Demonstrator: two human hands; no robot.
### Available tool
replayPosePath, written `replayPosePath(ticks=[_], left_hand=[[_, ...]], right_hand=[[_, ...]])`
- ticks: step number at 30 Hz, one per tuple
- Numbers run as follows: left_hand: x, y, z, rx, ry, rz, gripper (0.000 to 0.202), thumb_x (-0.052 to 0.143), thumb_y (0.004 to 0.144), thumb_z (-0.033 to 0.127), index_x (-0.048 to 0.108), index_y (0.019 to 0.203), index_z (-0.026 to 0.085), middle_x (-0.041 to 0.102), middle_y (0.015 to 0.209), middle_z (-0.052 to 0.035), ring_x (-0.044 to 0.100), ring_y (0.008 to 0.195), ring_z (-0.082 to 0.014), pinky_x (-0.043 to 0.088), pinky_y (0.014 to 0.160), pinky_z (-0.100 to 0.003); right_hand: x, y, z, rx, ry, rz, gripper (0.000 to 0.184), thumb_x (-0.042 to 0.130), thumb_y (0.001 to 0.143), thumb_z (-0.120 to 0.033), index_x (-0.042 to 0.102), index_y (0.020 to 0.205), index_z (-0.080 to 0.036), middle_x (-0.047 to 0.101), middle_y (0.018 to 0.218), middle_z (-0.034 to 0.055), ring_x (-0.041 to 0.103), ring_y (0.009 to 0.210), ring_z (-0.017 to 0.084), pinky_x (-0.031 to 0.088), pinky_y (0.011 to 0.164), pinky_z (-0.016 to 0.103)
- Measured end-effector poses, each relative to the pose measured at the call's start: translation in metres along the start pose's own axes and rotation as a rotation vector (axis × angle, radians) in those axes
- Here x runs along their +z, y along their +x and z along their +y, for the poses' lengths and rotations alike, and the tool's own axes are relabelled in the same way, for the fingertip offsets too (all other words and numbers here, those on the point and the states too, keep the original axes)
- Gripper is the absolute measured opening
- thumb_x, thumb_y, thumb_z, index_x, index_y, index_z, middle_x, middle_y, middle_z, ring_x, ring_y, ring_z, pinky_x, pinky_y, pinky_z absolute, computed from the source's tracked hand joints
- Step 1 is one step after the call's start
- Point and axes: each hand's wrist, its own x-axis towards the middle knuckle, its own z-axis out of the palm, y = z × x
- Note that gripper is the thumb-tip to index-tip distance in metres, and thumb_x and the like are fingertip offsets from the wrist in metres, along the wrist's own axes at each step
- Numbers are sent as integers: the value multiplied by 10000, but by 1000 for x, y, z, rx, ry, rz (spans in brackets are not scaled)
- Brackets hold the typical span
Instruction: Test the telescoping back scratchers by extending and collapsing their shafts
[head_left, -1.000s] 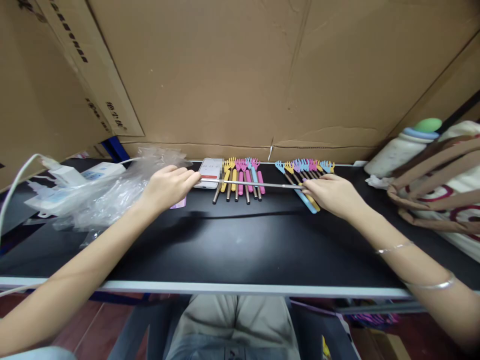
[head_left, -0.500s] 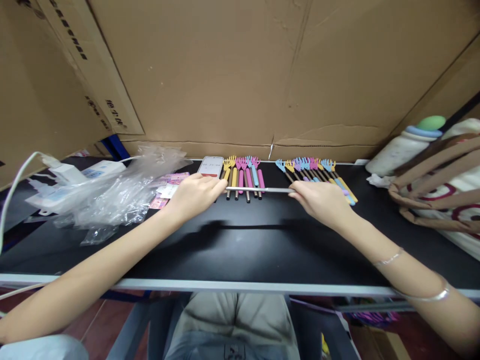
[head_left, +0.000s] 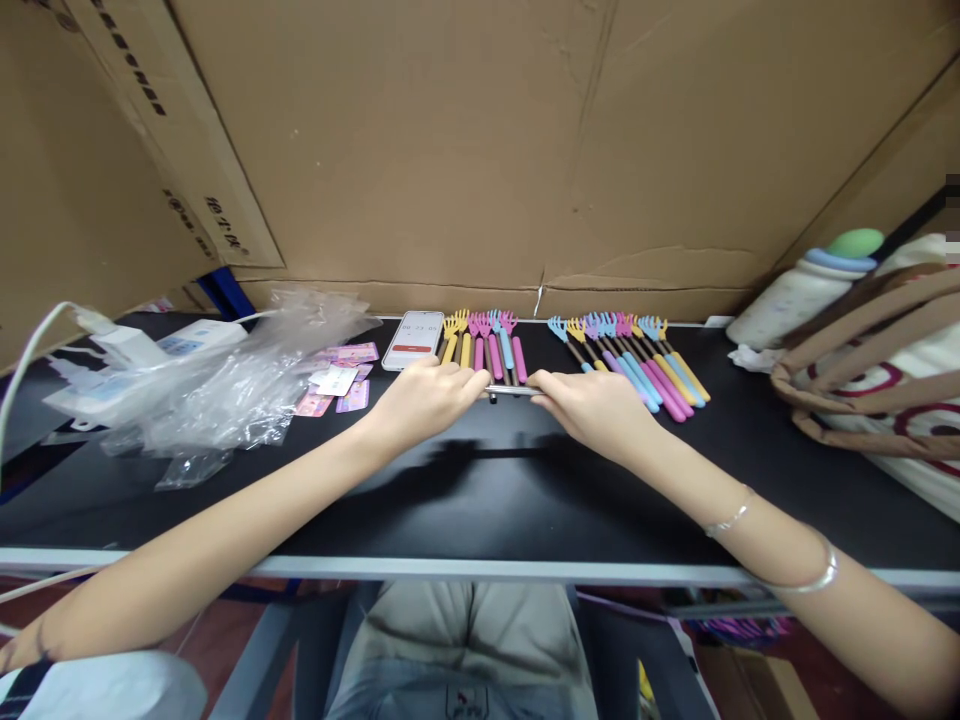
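Note:
My left hand (head_left: 429, 397) and my right hand (head_left: 592, 402) each pinch one end of a thin telescopic metal rod (head_left: 511, 390), held level just above the black table (head_left: 487, 480). Only a short piece of the rod shows between my fingers. Right behind it lies a row of small hand-shaped back scratchers with yellow, pink and blue handles (head_left: 486, 350). A second, fanned group of the same scratchers (head_left: 637, 355) lies to the right of my right hand.
A phone (head_left: 412, 340) lies left of the first row. Pink cards (head_left: 337, 385), crumpled clear plastic (head_left: 225, 380) and a white power strip (head_left: 135, 350) fill the left side. A bottle (head_left: 806, 290) and a striped bag (head_left: 877, 370) stand right. Cardboard (head_left: 480, 150) walls the back.
My hands have come together from far apart, and the rod between them has shrunk from long to short. The right group of scratchers is now uncovered.

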Motion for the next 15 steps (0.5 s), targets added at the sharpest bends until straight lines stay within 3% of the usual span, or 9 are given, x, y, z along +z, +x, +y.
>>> replayPosePath(ticks=[9, 12, 15], left_hand=[[-1, -4, -21, 37, 2, 27, 339, 385, 976, 344, 552, 723, 193, 597, 580, 14, 565, 537, -128, 318, 535, -270], [-3, -8, -40, 26, 43, 27, 386, 364, 979, 369, 557, 691, 199, 598, 578, 14, 555, 525, -124, 310, 529, -270], [-4, -23, -68, -47, 120, -33, 405, 356, 976, 360, 559, 663, 200, 597, 571, 0, 560, 549, -137, 303, 536, -277]], right_hand=[[-5, 6, 7, -73, -55, 45, 419, 295, 986, -401, 610, 813, -187, 631, 610, 5, 510, 509, 112, 223, 525, 269], [-6, 2, 26, -48, -90, 60, 442, 293, 982, -422, 621, 795, -193, 649, 635, 5, 515, 529, 112, 253, 555, 266], [-1, -12, 61, 37, -153, 53, 463, 282, 978, -440, 627, 785, -198, 666, 660, 16, 538, 572, 124, 270, 573, 264]])
